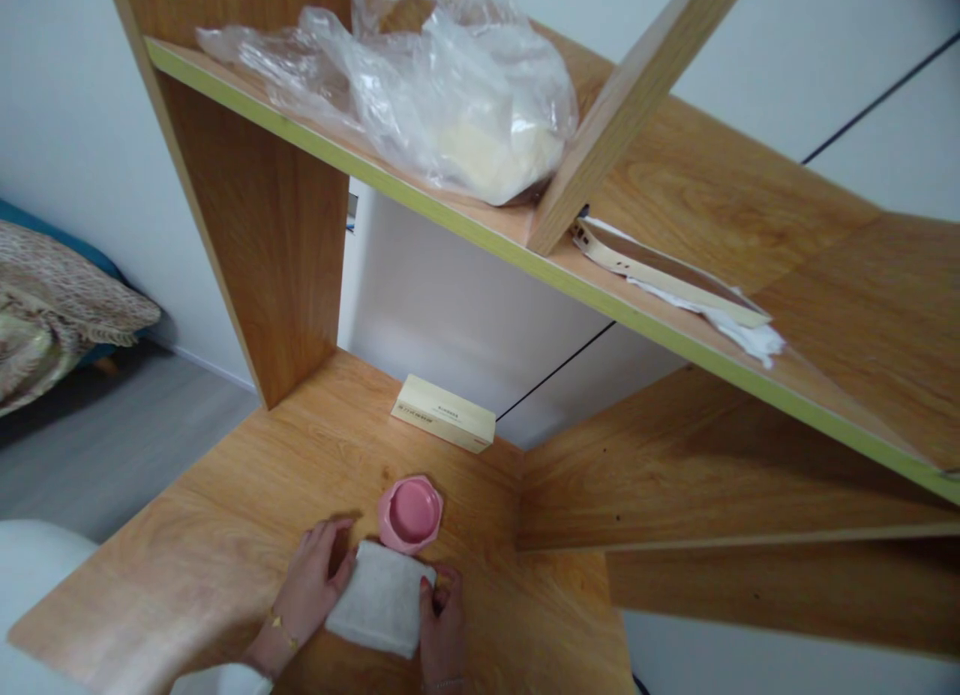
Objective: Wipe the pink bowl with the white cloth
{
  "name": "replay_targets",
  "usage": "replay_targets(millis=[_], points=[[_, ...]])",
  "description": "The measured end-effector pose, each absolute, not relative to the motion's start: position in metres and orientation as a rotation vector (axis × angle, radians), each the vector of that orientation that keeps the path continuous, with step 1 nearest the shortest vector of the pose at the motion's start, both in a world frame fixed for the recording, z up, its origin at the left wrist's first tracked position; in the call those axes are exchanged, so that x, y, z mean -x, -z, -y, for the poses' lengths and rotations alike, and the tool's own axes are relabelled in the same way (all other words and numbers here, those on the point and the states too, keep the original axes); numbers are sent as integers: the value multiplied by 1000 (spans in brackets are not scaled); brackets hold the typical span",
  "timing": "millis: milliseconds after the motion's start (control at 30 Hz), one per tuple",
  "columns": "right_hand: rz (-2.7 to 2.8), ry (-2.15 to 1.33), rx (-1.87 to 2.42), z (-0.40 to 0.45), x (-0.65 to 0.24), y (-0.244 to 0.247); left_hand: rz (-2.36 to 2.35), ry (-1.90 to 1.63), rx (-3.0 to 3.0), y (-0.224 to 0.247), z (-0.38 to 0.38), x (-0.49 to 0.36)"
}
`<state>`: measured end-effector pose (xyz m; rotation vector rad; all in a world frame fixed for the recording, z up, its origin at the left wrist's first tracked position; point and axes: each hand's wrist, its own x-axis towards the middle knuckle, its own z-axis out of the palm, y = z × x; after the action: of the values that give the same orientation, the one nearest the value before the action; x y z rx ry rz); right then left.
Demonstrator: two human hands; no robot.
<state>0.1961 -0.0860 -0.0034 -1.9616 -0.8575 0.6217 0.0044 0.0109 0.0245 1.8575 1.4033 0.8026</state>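
Note:
A white folded cloth [380,597] lies flat on the wooden desktop, between my two hands. My left hand [311,582] rests at its left side, fingers stretched out over the wood and apart from the thumb, which touches the cloth's edge. At the right edge, my right hand [442,625] has its fingers curled, with the thumb on the cloth near its upper right corner. Just beyond the cloth's far edge stands a pink faceted bowl [412,512], with nothing visible inside.
A long cream box [442,415] lies at the back of the desktop [300,455]. Overhead, a shelf with a yellow-green edge [420,203] carries a clear plastic bag [465,105] and a flat cream-edged object [667,275]. A blanket [67,285] lies at far left.

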Motion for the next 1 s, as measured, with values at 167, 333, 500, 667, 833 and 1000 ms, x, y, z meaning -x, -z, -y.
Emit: replay_targets(millis=[167, 333, 500, 667, 833, 1000], points=[[805, -705, 1907, 86, -192, 10, -1348, -841, -2043, -23, -13, -3], [1065, -268, 2054, 93, -205, 15, -1390, -816, -2206, -19, -13, -3], [1476, 35, 2194, 100, -222, 31, -1540, -613, -2403, -6, -16, 0], [1671, 121, 2284, 106, -224, 48, -1612, -470, -2535, 7, -14, 1], [1704, 97, 2323, 108, -222, 47, -1669, -444, -2559, 7, -12, -1], [1734, 104, 2311, 108, -222, 43, -1684, -428, -2547, 8, -13, -2]])
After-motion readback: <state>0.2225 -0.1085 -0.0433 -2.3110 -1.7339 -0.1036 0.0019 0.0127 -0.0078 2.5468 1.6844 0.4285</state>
